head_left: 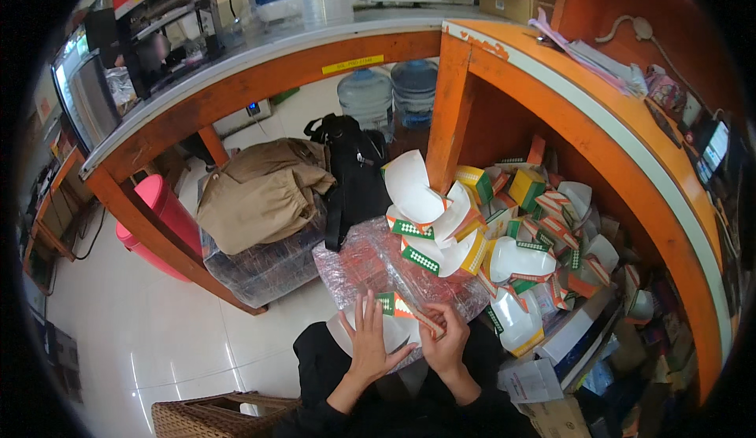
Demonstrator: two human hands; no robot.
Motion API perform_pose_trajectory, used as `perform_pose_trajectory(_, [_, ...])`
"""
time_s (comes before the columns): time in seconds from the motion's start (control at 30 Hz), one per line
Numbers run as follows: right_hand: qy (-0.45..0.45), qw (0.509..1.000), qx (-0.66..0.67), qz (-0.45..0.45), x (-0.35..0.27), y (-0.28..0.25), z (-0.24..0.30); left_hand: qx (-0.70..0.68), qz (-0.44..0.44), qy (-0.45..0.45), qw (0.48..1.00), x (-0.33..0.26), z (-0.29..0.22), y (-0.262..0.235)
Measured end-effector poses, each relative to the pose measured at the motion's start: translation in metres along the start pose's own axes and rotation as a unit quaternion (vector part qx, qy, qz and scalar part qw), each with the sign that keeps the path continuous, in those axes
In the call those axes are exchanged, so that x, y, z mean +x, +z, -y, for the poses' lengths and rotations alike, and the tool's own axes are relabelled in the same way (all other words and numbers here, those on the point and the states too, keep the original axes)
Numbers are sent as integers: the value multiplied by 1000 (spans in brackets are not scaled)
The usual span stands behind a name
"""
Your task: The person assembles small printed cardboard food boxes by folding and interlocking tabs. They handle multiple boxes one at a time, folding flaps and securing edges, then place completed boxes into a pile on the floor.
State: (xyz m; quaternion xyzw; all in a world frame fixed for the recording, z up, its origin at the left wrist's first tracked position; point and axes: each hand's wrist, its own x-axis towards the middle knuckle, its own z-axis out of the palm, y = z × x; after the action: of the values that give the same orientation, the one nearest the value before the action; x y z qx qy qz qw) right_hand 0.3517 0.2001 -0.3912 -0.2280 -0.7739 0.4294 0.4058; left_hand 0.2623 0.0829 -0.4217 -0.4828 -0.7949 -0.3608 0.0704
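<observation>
- Left hand [368, 343]: fingers straight and spread, thumb held out, palm side down over the white panel of the carton; grasping nothing.
- Right hand [446, 340]: fingers bent, thumb and fingertips closed on the carton's orange-printed edge strip.
- Carton [400, 329]: thin paperboard, smooth white panel with curved outline, printed green and orange band; lies over the lap, at the near end of a wrapped bundle.
- Wrapped bundle [358, 253]: crinkled, glossy clear film, reddish contents beneath.
- Wicker seat [224, 416]: brown, tight weave, lower left.
- Heap of cartons [522, 259]: scoop-shaped, white inside, overlapping, to the right; spills from bundle into orange cubby.
- Brown cloth [264, 202]: matt, rumpled, on a second film-wrapped block [272, 274].
- Black bag [354, 174]: soft fabric, strap hanging, beside the cloth.
- Pink bin [150, 221]: smooth plastic, behind the table leg.
- Orange table [276, 84]: painted wood, pale edging, paint chipped near the corner.
- Water jugs [366, 96]: two, ribbed translucent blue, beyond the bag.
- Markings: cartons carry rows of white dots on green; yellow label [352, 64] on the table rail bears dark printed characters.
</observation>
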Motion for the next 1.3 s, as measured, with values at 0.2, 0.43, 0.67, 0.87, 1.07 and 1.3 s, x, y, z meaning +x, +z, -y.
perform_pose_trajectory(0.2, [-71,997,-41,-5,-6,7,28,-194,161,16,968,-20,8,4])
perform_pose_trajectory(0.43, [-13,955,215,205,1,-8,59,-577,56,-271,768,-14,-10,0])
perform_pose_trajectory(0.67, [35,990,-57,-126,-56,-86,-90,-852,-52,-240,462,16,50,-10])
perform_pose_trajectory(0.87, [316,935,-96,-129,-175,-119,-212,-835,-62,-265,479,12,77,-8])
perform_pose_trajectory(1.07, [349,926,-74,-120,-202,-84,-280,-818,5,-351,457,7,85,21])
perform_pose_trajectory(1.3, [483,862,-142,-59,-252,-82,-376,-752,73,-386,529,-2,107,62])
